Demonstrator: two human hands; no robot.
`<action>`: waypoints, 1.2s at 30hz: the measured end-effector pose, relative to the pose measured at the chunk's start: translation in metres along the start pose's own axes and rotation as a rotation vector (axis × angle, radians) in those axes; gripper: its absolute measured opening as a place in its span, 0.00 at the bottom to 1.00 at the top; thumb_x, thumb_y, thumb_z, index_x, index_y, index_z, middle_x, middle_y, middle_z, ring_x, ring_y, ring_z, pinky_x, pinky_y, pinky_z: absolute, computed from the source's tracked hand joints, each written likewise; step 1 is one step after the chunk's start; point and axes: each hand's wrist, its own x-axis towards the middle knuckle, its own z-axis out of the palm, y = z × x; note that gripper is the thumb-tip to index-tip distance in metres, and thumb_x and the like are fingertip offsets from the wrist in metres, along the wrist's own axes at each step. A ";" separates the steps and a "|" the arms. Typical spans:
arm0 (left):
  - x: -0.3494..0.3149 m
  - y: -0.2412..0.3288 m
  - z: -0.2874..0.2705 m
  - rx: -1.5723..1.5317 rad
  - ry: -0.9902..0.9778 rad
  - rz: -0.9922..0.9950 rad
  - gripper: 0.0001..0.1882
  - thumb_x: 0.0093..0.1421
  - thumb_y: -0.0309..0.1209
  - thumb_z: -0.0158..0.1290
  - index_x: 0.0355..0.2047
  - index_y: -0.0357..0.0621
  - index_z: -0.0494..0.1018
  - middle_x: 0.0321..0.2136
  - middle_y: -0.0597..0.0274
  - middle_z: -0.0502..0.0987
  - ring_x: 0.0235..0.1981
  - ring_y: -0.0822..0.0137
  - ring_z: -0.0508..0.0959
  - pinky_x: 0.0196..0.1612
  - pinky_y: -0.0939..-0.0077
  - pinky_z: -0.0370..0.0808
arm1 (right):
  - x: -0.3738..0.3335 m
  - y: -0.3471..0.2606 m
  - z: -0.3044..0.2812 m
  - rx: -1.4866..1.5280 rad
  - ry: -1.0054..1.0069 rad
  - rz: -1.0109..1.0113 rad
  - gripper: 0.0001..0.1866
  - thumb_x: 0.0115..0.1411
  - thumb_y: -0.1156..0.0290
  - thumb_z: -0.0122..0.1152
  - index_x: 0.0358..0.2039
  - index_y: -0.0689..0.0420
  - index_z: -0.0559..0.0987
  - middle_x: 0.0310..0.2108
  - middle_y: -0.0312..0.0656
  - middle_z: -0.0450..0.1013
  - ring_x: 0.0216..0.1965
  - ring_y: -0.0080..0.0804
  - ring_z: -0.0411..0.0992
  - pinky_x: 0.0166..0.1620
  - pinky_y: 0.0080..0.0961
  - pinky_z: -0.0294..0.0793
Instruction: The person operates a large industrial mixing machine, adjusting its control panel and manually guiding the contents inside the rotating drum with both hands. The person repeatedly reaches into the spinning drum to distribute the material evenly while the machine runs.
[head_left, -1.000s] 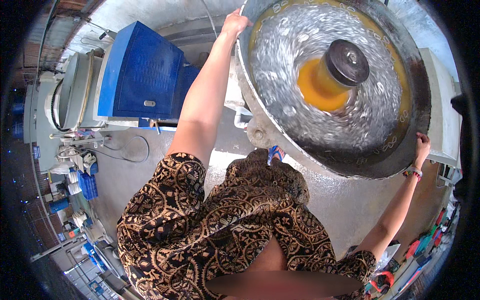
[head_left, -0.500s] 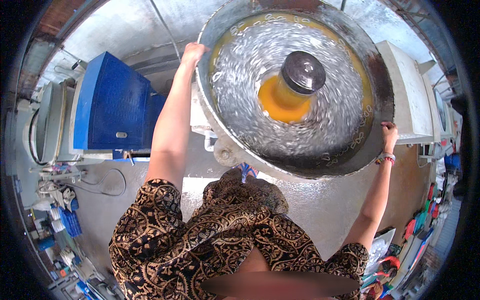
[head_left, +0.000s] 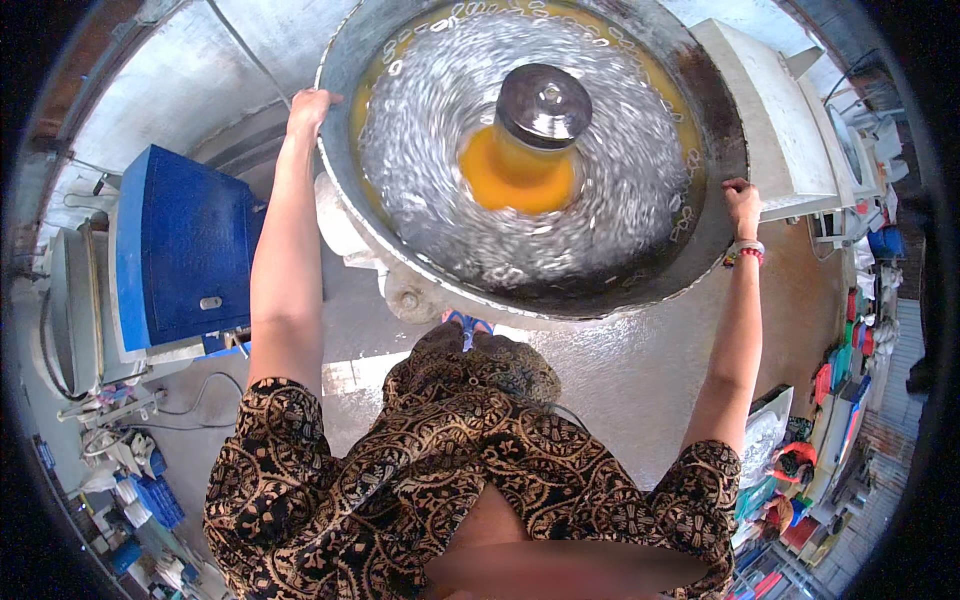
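Observation:
In front of me stands a large round metal tub [head_left: 722,100], a vibratory finishing bowl by its look. Many small shiny metal loops [head_left: 420,180] fill its ring-shaped channel, most of them smeared by motion. At its centre rises an orange-yellow column [head_left: 530,185] topped by a shiny metal cap [head_left: 545,105]. My left hand [head_left: 313,108] is closed on the tub's left rim, fingers over the edge. On the right side, my right hand [head_left: 742,205] has its fingers curled over the rim. Several bracelets circle that wrist.
A blue cabinet-like machine [head_left: 185,250] stands at left, a pale metal housing [head_left: 765,120] directly right of the tub. A dark hose [head_left: 210,390] lies on the wet-looking floor [head_left: 640,375]. A person in red and dark clothing [head_left: 795,462] is at the lower right, among coloured items.
My view has turned, so the tub sits further left and higher in the picture. Both hands stay on the rim. The loops keep moving round the column.

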 end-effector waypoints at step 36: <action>-0.007 -0.013 0.003 -0.255 -0.026 0.230 0.12 0.42 0.26 0.43 0.17 0.28 0.72 0.12 0.57 0.70 0.13 0.67 0.69 0.16 0.70 0.62 | -0.144 -0.220 0.018 -0.367 -1.877 -0.069 0.38 0.58 0.47 0.43 0.62 0.42 0.39 0.64 0.39 0.34 0.64 0.36 0.38 0.63 0.41 0.38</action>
